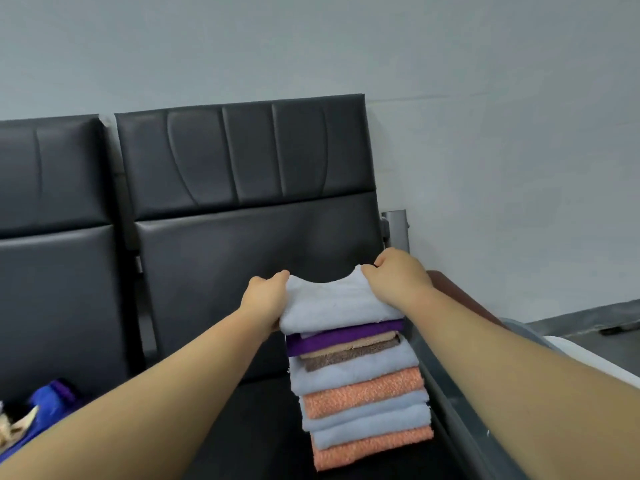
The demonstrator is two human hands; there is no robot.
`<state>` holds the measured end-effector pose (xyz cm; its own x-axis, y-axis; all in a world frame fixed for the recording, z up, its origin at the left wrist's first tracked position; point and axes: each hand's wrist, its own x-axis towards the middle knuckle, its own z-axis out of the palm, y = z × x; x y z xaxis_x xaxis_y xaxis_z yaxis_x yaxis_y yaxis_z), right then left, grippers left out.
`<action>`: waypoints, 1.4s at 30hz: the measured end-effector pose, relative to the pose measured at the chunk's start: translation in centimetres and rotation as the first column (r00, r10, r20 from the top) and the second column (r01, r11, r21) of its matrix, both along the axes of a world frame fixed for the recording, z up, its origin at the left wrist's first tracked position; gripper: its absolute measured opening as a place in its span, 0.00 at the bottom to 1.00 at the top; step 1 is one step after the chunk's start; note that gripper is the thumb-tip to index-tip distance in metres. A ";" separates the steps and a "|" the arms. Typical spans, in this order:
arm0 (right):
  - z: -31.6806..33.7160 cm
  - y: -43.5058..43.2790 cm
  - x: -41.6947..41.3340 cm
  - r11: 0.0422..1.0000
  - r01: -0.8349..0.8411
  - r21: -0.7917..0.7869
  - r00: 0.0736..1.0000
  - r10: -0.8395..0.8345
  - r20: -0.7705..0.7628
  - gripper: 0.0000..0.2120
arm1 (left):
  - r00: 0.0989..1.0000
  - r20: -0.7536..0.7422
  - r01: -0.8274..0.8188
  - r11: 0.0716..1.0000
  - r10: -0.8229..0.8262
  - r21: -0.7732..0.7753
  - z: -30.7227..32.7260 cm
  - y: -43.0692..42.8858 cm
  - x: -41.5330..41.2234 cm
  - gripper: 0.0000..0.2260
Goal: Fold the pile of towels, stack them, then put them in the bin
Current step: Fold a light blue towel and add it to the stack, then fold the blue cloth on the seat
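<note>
A stack (360,386) of folded towels is seen on the black seat (263,431), just beside the grey bin (457,410) at its right. The top towel (332,303), pale blue, is held at its far edge by both hands. Its far left corner is pinched by the left grip (265,296), thumb above and fingers curled under. Its far right corner is pinched by the right grip (394,278), fingers curled tight onto the cloth. Between the two pinches the far edge sags in a shallow curve, while the near part rests on the stack.

The towels are judged to be light, soft and limp, with a nap that is not slippery; nothing here is fragile. A single towel can be lifted by its corners, but it will droop wherever it is unsupported, so folds are likely to be lost if it is carried by one edge.

The stack is judged to be compressible and uneven, its layers being offset from one another. It would best be taken from low down, with the bottom orange towel (374,452) cupped from both sides and light inward pressure applied, so that the middle layers are not squeezed out.

More cloth, blue and purple, is seen in a pile (45,407) at the near left, apparently unfolded.
</note>
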<state>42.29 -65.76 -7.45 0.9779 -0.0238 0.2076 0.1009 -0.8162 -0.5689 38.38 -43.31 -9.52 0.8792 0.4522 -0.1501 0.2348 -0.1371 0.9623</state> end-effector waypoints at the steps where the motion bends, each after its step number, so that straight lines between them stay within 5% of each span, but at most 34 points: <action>1: 0.2 0.1 -1.1 1.000 -0.006 -0.030 0.999 0.007 0.042 0.13 | 1.000 0.007 0.021 1.000 -0.021 0.010 0.0 0.2 -0.7 0.19; 11: -0.4 6.7 -15.6 0.952 -0.195 -0.238 0.973 0.218 0.076 0.11 | 0.999 -0.027 0.034 0.913 -0.025 0.408 0.5 7.5 -16.2 0.12; 17: -4.7 17.8 -23.3 0.829 -0.548 -0.113 0.833 0.528 -0.164 0.14 | 0.955 -0.286 0.157 0.684 0.078 0.712 -2.4 18.2 -26.7 0.12; 23: -9.5 29.5 -28.8 0.691 -0.722 -0.040 0.657 0.665 -0.355 0.19 | 0.869 -0.477 0.321 0.583 0.132 0.746 -6.1 26.1 -33.6 0.23; 28: -13.0 34.3 -30.1 0.717 -0.692 -0.079 0.666 0.593 -0.453 0.25 | 0.846 -0.517 0.379 0.535 0.131 0.755 -8.7 28.8 -35.6 0.27; 32: -14.4 35.4 -29.6 0.702 -0.695 -0.156 0.681 0.571 -0.459 0.11 | 0.852 -0.511 0.395 0.498 0.116 0.772 -9.3 29.9 -35.4 0.10; 37: -12.8 35.3 -28.0 0.723 -0.691 0.017 0.651 0.633 -0.419 0.09 | 0.885 -0.455 0.334 0.547 0.098 0.768 -7.9 30.3 -34.8 0.07; 42: -6.0 32.9 -26.1 0.686 -0.491 0.537 0.625 0.706 -0.332 0.05 | 0.983 -0.150 -0.025 0.878 0.109 0.479 -3.0 29.0 -34.3 0.09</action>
